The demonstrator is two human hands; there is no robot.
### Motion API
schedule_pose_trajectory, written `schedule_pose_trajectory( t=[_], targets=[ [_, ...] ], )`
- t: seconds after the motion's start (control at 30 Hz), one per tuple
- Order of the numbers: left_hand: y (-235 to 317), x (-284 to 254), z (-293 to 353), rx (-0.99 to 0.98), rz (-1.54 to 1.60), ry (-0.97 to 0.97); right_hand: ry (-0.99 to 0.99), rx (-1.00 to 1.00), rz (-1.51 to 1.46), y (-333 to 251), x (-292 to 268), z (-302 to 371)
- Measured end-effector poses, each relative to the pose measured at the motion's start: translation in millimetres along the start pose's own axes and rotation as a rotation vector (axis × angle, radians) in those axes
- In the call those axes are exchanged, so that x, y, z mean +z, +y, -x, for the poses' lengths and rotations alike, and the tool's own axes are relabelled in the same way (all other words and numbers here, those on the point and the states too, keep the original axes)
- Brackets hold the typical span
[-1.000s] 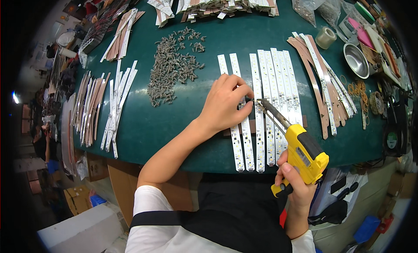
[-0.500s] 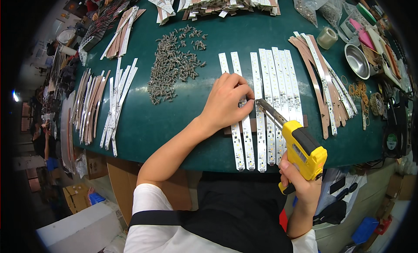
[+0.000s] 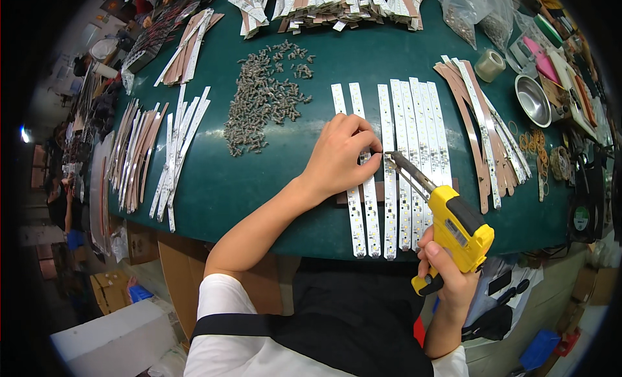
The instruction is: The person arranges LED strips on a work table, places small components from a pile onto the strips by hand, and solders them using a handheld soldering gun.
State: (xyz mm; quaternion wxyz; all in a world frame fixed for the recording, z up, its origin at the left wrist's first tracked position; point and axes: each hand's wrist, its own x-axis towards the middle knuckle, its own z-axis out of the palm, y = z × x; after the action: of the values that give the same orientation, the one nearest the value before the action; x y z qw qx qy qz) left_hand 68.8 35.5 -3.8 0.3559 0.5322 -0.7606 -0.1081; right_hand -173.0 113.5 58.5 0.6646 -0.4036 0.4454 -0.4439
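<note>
Several white LED light strips (image 3: 390, 212) lie side by side in a row before me. Over the left part of the row, my left hand (image 3: 343, 150) has thumb and index finger pinched together beside the third strip from the left. Whatever is between those fingertips is too small to make out. My right hand (image 3: 450, 273) grips the handle of a yellow and black soldering gun (image 3: 461, 224). Its metal tip (image 3: 392, 156) meets that same strip, close to my left fingertips. A brown bar (image 3: 455, 184) runs crosswise under the strips.
A heap of small metal-coloured parts (image 3: 262, 101) sits left of the strips. Bundled strips lie left (image 3: 178, 156), right (image 3: 486, 134) and at the far edge (image 3: 337, 4). Farther right are a tape roll (image 3: 490, 66), a metal bowl (image 3: 533, 100) and rubber bands (image 3: 534, 143).
The whole view has shifted slightly. My left fingers stay pinched at the same strip, and the soldering gun's tip stays beside them.
</note>
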Motion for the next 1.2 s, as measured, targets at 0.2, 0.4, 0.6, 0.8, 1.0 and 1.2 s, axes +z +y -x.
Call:
schedule_pose_trajectory(
  t=[0.2,0.4,0.6,0.8,1.0,1.2],
  targets=[
    [0,1,0,0.005,0.007,0.002,-0.012,0.055,0.004,-2,1,1],
    [1,0,-1,0.010,0.003,0.018,0.023,-0.053,-0.043,-2,3,4],
    [-13,-33,-14,-0.079,0.004,0.129,0.042,-0.112,-0.058,0,-4,8],
    [33,-38,8,0.218,0.001,-0.149,0.107,-0.147,-0.126,-4,-8,10],
    [39,-30,32,0.259,-0.003,-0.284,0.097,-0.178,-0.112,-3,-13,10],
    [16,-68,28,0.086,0.021,-0.292,0.096,-0.187,-0.132,-4,-18,10]
  ],
)
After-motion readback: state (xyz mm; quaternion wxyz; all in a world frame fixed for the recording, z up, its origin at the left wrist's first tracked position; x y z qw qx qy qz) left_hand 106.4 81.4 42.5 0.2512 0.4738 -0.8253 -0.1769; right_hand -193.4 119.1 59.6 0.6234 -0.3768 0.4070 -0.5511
